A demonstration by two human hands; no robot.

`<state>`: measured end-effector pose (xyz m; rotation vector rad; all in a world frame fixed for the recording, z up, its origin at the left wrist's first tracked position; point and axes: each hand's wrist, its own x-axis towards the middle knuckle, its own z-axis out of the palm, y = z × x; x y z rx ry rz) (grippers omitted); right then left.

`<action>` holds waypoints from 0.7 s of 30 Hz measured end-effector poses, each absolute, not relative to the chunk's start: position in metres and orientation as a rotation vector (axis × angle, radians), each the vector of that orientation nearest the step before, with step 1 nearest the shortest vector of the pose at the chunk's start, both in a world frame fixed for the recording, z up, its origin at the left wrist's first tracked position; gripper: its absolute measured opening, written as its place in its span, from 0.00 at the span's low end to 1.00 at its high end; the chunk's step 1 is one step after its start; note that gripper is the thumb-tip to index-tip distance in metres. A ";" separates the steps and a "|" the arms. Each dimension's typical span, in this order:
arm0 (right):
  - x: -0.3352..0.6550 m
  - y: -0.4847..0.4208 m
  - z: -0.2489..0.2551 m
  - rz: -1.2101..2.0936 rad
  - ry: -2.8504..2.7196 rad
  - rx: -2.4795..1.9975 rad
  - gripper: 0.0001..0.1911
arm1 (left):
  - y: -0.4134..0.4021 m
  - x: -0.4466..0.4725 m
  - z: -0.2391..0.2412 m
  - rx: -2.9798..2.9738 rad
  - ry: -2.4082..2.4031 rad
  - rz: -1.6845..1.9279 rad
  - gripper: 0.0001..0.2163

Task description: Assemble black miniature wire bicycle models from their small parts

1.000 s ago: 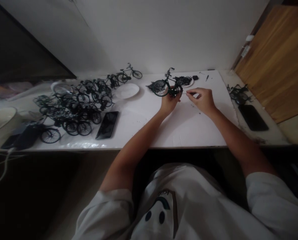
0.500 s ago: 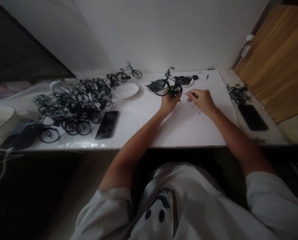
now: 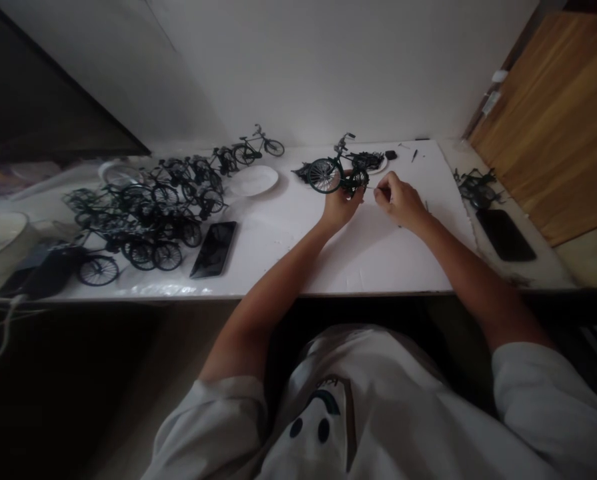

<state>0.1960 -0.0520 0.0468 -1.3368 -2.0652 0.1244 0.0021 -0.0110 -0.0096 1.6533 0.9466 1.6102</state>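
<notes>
From where I stand, the left hand (image 3: 339, 208) is closed around the underside of 1 small dark bicycle (image 3: 339, 165), holding it up over the near side of a little dish (image 3: 382, 167), right of the table's middle. The right hand (image 3: 401, 202) pinches a thin tool (image 3: 372, 189) between its fingertips, the tip aimed at the rear wheel; whether it touches, I can't tell.

The piece looks well along to me: 2 spoked wheels, frame and handlebar are on, so what's left seems to be small work around the back wheel. Whether the saddle is fitted, I can't make out against the dark clutter behind. It's held upright, front wheel to the left, blackish-green and slender, the handlebar catching a little light.

Farther out, dark parts (image 3: 367, 160) lie loose in the dish, on no bicycle. To the left sit a white plate (image 3: 253, 181), a phone (image 3: 213, 249) and a dense crowd of similar bicycles (image 3: 148, 217), which I'd take for completed pieces. Over on the right edge, a dark tangle (image 3: 478, 188) rests just beyond a 2nd phone (image 3: 505, 235).
</notes>
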 end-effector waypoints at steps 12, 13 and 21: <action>0.192 -0.055 0.047 0.161 -2.091 -1.303 0.14 | -0.008 -0.003 -0.007 1.656 1.022 1.657 0.19; 0.192 -0.055 0.048 0.141 -2.087 -1.323 0.14 | -0.009 -0.002 -0.006 1.666 1.022 1.651 0.19; 0.190 -0.058 0.049 0.098 -2.081 -1.361 0.20 | -0.013 -0.001 -0.003 1.680 1.046 1.630 0.20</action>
